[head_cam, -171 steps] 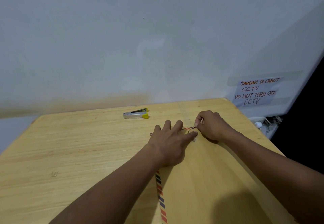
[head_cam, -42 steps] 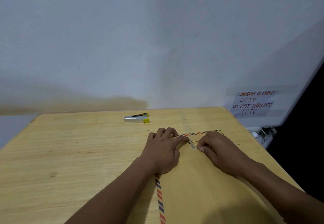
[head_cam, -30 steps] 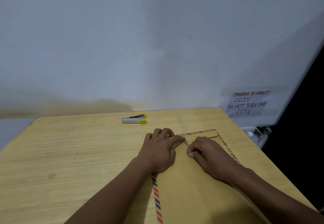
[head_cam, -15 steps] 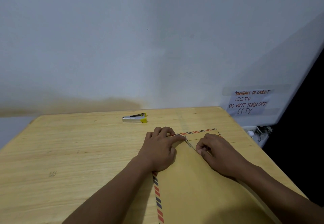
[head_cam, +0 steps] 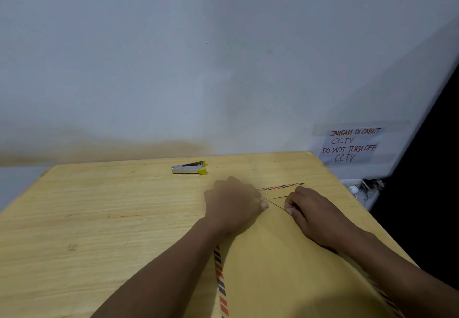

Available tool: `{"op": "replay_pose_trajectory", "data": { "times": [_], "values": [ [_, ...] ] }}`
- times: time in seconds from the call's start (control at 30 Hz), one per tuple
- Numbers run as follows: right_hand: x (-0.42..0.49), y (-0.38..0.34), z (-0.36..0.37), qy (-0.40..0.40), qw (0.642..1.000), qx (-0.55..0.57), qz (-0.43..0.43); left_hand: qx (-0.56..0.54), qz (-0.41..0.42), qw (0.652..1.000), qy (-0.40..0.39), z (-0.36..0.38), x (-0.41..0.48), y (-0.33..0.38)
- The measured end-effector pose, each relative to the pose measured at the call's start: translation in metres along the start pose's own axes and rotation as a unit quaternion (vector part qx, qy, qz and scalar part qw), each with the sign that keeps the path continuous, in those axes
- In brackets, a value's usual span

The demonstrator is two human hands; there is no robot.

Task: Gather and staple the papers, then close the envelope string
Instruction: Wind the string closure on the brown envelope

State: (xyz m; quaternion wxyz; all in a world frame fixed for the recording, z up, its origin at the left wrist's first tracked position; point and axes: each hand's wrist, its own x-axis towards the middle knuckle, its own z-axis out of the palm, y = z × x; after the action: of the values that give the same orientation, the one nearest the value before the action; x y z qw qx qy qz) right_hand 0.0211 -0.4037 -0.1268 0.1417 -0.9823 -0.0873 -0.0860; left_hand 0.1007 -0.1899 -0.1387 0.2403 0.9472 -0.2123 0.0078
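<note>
My left hand (head_cam: 232, 202) lies knuckles-up on the far left corner of a brown envelope (head_cam: 280, 255) with a red-and-blue striped border, its fingers curled down onto the paper and its grip closed around nothing that I can make out. Right at its fingertips a small pale fastener shows on the flap, too small for me to tell more. From that spot a thin dark string (head_cam: 275, 204) runs taut and slanting toward me and to the right, into my right hand (head_cam: 314, 214). That hand's grip is pinched tight on the string's end between thumb and fingers, the knuckles resting on the envelope.

The envelope lies flat on the pale wooden table (head_cam: 104, 218), covering its right part from near the far edge down past the bottom of the view. Both my bare forearms reach across it, the left one crossing the striped left edge. The flap's edge shows as a fine line between my two hands, close under the striped top border.

A silver stapler (head_cam: 189, 167) with yellow tips lies on its own near the far edge of the table, to the left of my left hand and apart from the envelope. I cannot see any papers. Behind the table rises a plain pale wall, and on it at the right hangs a taped handwritten notice (head_cam: 351, 145) reading "DO NOT TURN OFF CCTV".
</note>
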Motion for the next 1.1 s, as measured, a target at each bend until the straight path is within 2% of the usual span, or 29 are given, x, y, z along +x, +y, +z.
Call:
{"op": "replay_pose_trajectory", "data": {
  "times": [0.23, 0.6, 1.1],
  "values": [
    [-0.004, -0.003, 0.001, 0.005, 1.0, 0.006, -0.005, 0.006, -0.012, 1.0, 0.021, 0.003, 0.0, 0.003],
    [-0.001, -0.023, 0.007, -0.006, 0.998, 0.027, -0.058, 0.004, -0.002, 1.0, 0.027, 0.001, -0.004, 0.004],
    [0.01, -0.04, 0.024, 0.024, 0.995, 0.09, -0.042, -0.048, -0.001, 0.997, -0.055, -0.014, 0.002, -0.003]
  ]
}}
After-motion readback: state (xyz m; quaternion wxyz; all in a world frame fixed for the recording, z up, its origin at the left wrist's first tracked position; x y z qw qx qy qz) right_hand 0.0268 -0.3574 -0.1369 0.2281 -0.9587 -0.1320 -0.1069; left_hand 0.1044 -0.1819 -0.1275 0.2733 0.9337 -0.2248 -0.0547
